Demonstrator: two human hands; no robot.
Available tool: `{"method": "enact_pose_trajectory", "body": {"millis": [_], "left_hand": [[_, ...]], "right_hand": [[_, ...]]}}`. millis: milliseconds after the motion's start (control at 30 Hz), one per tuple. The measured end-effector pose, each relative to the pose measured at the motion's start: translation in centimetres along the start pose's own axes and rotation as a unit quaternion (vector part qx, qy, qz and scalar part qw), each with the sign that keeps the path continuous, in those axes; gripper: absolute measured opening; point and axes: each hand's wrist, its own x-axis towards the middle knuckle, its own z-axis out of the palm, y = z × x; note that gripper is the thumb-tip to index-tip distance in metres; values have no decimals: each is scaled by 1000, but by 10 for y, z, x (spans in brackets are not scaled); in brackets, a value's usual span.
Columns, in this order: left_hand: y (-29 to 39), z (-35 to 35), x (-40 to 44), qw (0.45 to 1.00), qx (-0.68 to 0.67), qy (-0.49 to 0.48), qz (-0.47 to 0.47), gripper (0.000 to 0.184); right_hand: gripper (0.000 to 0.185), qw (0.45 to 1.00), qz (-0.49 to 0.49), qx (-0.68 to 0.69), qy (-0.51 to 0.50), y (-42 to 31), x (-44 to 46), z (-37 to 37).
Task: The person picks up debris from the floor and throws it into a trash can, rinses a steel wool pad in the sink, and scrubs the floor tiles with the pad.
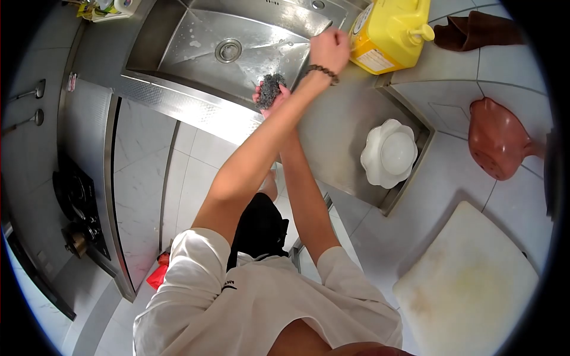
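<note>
My right hand (pixel 282 97) is closed around a grey steel wool scourer (pixel 271 89) over the near edge of the metal sink (pixel 196 44). My left arm crosses above the right one. At the sink's right rim, my left hand (pixel 330 50) has its fingers curled in, with a dark beaded bracelet on the wrist. Whatever those fingers hold, if anything, is hidden. Close beside the left hand stands a yellow jug (pixel 395 29) with a pump top. Water drops and bits of foam dot the sink around its drain (pixel 228 51).
White scalloped dishes (pixel 380 169) rest on the metal counter (pixel 338 130) to the right. Farther right are a reddish-brown plastic scoop (pixel 499 136), a brown cloth-like item (pixel 478 31) and a stained white cutting board (pixel 469 285). A black stove (pixel 77 196) lies at left.
</note>
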Motion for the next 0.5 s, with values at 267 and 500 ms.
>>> {"method": "enact_pose_trajectory", "body": {"millis": [267, 500], "left_hand": [[113, -14, 14, 724, -610, -220, -234, 32], [116, -29, 16, 727, -597, -260, -217, 35]], "right_hand": [[42, 999, -10, -41, 3, 5, -23, 33], [40, 992, -84, -48, 76, 9, -21, 32]]}}
